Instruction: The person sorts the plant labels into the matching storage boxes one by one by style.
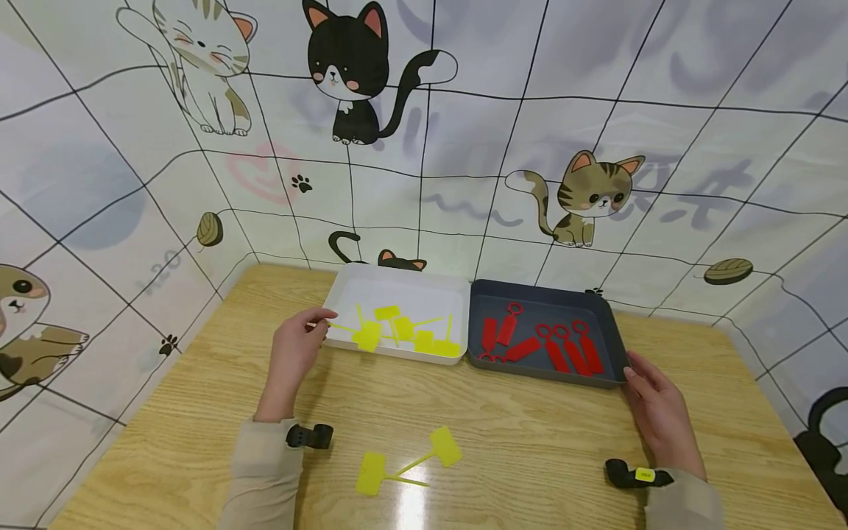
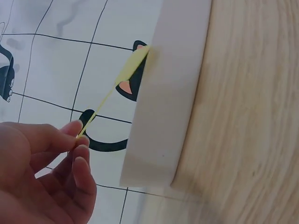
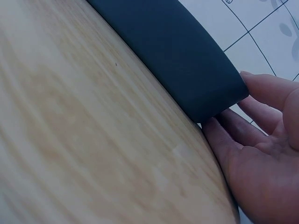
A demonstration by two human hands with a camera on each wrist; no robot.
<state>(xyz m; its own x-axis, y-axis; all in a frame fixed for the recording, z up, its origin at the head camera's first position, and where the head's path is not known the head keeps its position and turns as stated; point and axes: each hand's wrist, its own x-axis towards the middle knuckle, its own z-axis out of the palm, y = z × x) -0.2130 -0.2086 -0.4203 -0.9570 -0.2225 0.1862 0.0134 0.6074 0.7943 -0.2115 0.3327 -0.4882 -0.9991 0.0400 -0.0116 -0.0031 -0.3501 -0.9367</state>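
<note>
My left hand [image 1: 296, 357] is at the left end of a white tray [image 1: 397, 355], pinching the thin stem of a yellow plant label [image 2: 132, 65] between thumb and fingertips. The label's flat head reaches over the tray. Several more yellow labels [image 1: 447, 347] lie inside the white tray. At the front right corner of a dark grey tray [image 1: 543, 373], my right hand [image 1: 661, 405] holds the edge, a digit at the rim and others low by the base. Several red tags with ring ends [image 1: 509, 329] lie in the dark tray.
Two yellow labels [image 1: 372, 473] lie crossed on the wooden table [image 1: 517, 442] in front of the trays. The trays stand side by side at the back, against a cat-patterned wall covering [image 1: 464, 132] that also runs along the left side.
</note>
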